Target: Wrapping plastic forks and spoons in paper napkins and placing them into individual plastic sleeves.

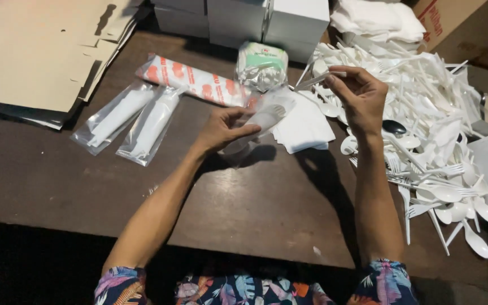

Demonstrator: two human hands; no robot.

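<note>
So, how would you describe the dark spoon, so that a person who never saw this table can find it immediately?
Start at the big heap of white plastic cutlery on the right side of the brown table. Look at its left edge, just below and to the right of the right hand. There lies the dark spoon: its glossy black bowl is the only dark piece among white forks and spoons.

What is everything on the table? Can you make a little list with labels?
left hand: holds a clear plastic sleeve with white cutlery in it
right hand: pinches a small white plastic piece, raised above the table
cutlery pile: loose white forks and spoons, at the right
filled sleeves: two, lying side by side at the left
napkins: white, flat, between the hands
white boxes: stacked at the far edge
flat cardboard: far left
table: dark brown
</note>
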